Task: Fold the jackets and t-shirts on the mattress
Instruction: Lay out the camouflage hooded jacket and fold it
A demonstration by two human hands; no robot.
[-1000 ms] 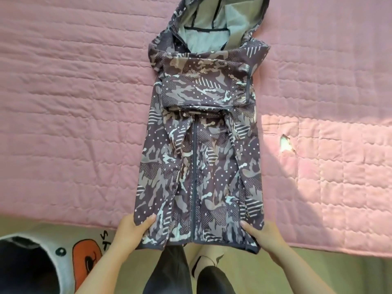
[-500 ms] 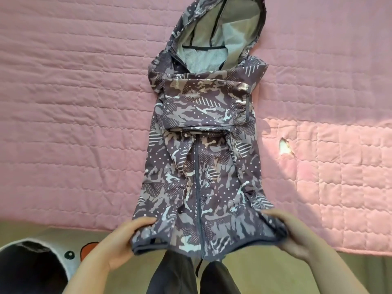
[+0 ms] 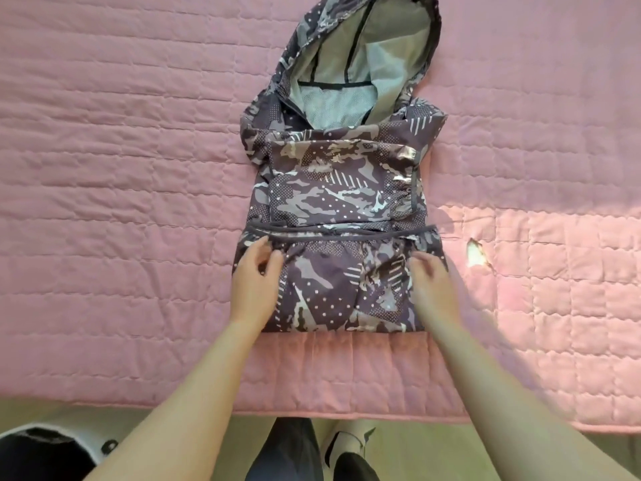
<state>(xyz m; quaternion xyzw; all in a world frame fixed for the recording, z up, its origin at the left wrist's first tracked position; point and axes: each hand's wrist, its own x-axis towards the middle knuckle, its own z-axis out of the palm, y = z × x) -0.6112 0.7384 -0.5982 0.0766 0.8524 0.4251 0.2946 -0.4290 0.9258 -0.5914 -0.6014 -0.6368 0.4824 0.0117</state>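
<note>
A purple camouflage hooded jacket [image 3: 340,189] lies on the pink quilted mattress [image 3: 121,168], its hood [image 3: 357,64] open toward the far side. The sleeves are folded across the chest and the lower half is doubled up over the middle. My left hand [image 3: 255,282] rests on the left of that doubled part, fingers loosely bent near the hem. My right hand [image 3: 432,289], blurred, lies flat on its right side.
The quilt has a small tear [image 3: 477,255] to the right of the jacket. The mattress edge runs along the bottom, with floor below it. A black-and-white item [image 3: 45,453] lies at the lower left. My legs [image 3: 284,453] stand against the edge.
Both hands lifted the jacket's bottom hem from the mattress edge and carried it up over the middle. The jacket is now half as long, and the hands lie on top of it.
</note>
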